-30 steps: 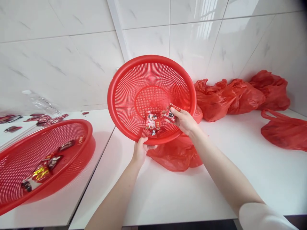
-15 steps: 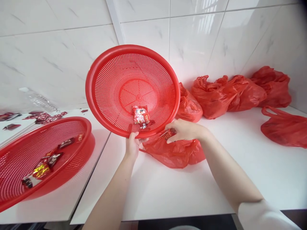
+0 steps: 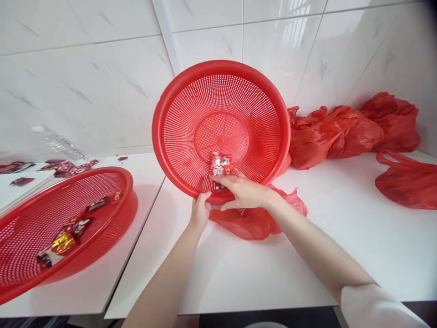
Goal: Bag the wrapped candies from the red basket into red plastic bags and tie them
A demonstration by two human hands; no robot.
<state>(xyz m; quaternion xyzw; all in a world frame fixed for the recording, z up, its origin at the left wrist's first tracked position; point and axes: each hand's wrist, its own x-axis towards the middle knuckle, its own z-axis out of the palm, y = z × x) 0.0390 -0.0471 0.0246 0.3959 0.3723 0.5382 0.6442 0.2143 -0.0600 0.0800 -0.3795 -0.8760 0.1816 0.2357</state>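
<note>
A round red mesh basket (image 3: 221, 95) is tilted up on its edge, its inside facing me. My left hand (image 3: 201, 210) grips its bottom rim, thumb over the edge. Small red and white wrapped packets (image 3: 220, 163) lie low inside the basket. My right hand (image 3: 244, 191) reaches over the lower rim with fingers apart, the fingertips at the packets; nothing can be seen held in it. Under the basket and my right hand lies a red plastic bag (image 3: 254, 225), its opening partly hidden.
At the left, a second red basket (image 3: 119, 177) holds several packets. Behind it are a clear bottle (image 3: 59, 143) and scattered wrappers (image 3: 71, 168). Several filled red bags (image 3: 309, 141) line the wall; another bag (image 3: 408, 182) sits at the right.
The tilted basket and my left hand have moved right, over the bag. My right hand has left the bag's opening and come up and left to the packets inside the basket.
</note>
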